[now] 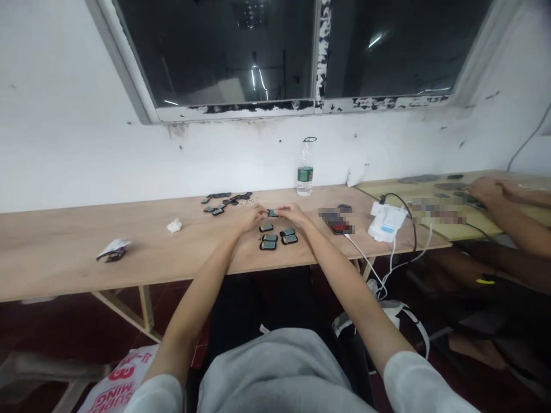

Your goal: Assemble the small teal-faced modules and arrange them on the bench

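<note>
Dead centre of the frame, towards the far side of the long wooden table (64,269), both hands meet over one small teal-faced piece (272,213). Left hand (252,218) comes at it from the left and right hand (293,214) from the right. So the piece sits squarely between the two sets of fingertips, and neither hand is nearer than the other. Its long axis runs left-to-right across the picture, roughly in line with the table edge. Each hand looks to be pinching one short end, so both are closed on it. Whether it's resting on the wood or lifted just off it is too small to tell.

Just below the hands, towards the near edge, a few similar pieces (267,245) lie flat in a loose cluster, close to the held one but not touching it. A pile of darker parts (226,201) is up-left of the left hand, and a water bottle (305,172) stands up-right behind the right one. A co-worker's hand (486,189) is way off at the right edge, well apart.
</note>
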Action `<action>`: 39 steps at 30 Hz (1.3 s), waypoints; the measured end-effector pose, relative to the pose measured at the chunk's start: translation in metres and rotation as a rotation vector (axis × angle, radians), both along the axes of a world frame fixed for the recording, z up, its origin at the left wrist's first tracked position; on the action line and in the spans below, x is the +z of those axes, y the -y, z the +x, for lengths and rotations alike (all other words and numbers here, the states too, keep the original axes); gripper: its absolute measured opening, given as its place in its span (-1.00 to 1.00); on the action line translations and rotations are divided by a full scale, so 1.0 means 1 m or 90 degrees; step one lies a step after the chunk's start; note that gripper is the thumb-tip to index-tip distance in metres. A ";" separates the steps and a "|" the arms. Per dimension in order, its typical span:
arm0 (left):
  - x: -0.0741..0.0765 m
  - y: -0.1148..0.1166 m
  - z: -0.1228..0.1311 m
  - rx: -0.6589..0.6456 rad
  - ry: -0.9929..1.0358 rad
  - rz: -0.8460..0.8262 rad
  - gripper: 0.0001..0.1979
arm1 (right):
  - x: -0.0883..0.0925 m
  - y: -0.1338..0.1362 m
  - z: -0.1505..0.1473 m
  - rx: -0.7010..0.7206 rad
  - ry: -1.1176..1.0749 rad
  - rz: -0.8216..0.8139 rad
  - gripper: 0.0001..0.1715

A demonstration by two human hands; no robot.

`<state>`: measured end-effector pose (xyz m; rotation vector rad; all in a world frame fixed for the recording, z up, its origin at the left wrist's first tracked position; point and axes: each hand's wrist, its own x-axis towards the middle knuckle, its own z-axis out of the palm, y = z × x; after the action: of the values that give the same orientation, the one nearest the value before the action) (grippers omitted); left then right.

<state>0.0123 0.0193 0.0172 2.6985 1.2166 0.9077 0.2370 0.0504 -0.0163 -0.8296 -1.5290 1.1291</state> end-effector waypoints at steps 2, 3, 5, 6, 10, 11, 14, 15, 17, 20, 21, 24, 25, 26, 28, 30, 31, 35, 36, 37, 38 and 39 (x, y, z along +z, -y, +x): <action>-0.005 -0.004 0.006 0.021 0.016 0.046 -0.76 | -0.001 -0.002 -0.001 0.008 -0.024 -0.004 -0.51; -0.007 -0.006 0.008 0.026 0.030 0.063 -0.76 | -0.002 -0.003 -0.001 0.017 -0.034 -0.006 -0.52; -0.013 -0.008 0.009 0.022 0.058 0.080 -0.77 | -0.004 -0.005 -0.001 0.039 -0.039 -0.012 -0.54; -0.015 -0.008 0.010 0.013 0.066 0.079 -0.77 | -0.005 -0.006 -0.001 0.046 -0.038 -0.010 -0.54; -0.020 -0.005 0.011 -0.013 0.068 0.045 -0.78 | -0.009 -0.008 -0.003 0.039 -0.003 0.005 -0.55; -0.020 -0.004 0.012 -0.015 0.069 0.038 -0.78 | -0.009 -0.008 -0.004 0.032 0.008 0.004 -0.55; -0.022 -0.001 0.012 -0.019 0.069 0.042 -0.78 | -0.010 -0.007 -0.005 0.019 0.014 -0.002 -0.56; -0.022 0.000 0.012 -0.019 0.066 0.050 -0.77 | -0.010 -0.007 -0.005 0.017 0.007 -0.003 -0.56; -0.022 0.002 0.013 -0.015 0.055 0.065 -0.77 | -0.010 -0.007 -0.005 0.016 -0.010 -0.008 -0.59; -0.022 0.005 0.014 -0.008 0.050 0.083 -0.76 | -0.010 -0.009 -0.004 0.017 -0.029 -0.017 -0.60; -0.022 0.006 0.014 -0.010 0.052 0.088 -0.75 | -0.010 -0.009 -0.004 0.014 -0.033 -0.019 -0.60; -0.022 0.006 0.015 -0.022 0.075 0.086 -0.75 | -0.009 -0.009 -0.004 0.011 -0.038 -0.025 -0.62; -0.023 0.006 0.016 -0.017 0.096 0.074 -0.76 | -0.009 -0.008 -0.004 0.016 -0.038 -0.026 -0.63; -0.023 0.005 0.016 -0.005 0.126 0.054 -0.78 | -0.008 -0.008 -0.004 0.022 -0.037 -0.027 -0.63; -0.025 0.002 0.015 0.033 0.205 -0.003 -0.83 | -0.008 -0.005 -0.005 0.035 -0.029 -0.025 -0.63; -0.027 -0.001 0.013 0.053 0.292 -0.072 -0.81 | -0.006 -0.002 -0.005 0.044 -0.017 -0.021 -0.61; -0.028 -0.003 0.011 0.051 0.330 -0.111 -0.77 | -0.005 0.000 -0.005 0.048 -0.009 -0.023 -0.59; -0.031 -0.005 0.003 0.028 0.423 -0.285 -0.59 | -0.002 0.006 -0.004 0.066 0.018 -0.036 -0.56; -0.031 -0.005 0.002 0.034 0.428 -0.316 -0.59 | -0.001 0.007 -0.003 0.078 0.022 -0.037 -0.56; -0.031 -0.005 0.001 0.042 0.428 -0.335 -0.60 | 0.000 0.007 -0.003 0.092 0.024 -0.036 -0.55; -0.031 -0.004 0.000 0.049 0.425 -0.343 -0.61 | 0.000 0.007 -0.003 0.104 0.026 -0.034 -0.55; -0.030 -0.004 0.000 0.053 0.420 -0.344 -0.63 | 0.001 0.006 -0.003 0.114 0.029 -0.032 -0.55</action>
<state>0.0124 0.0236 -0.0126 1.7430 1.1895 1.1422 0.2342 0.0443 -0.0156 -0.7676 -1.6443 1.2907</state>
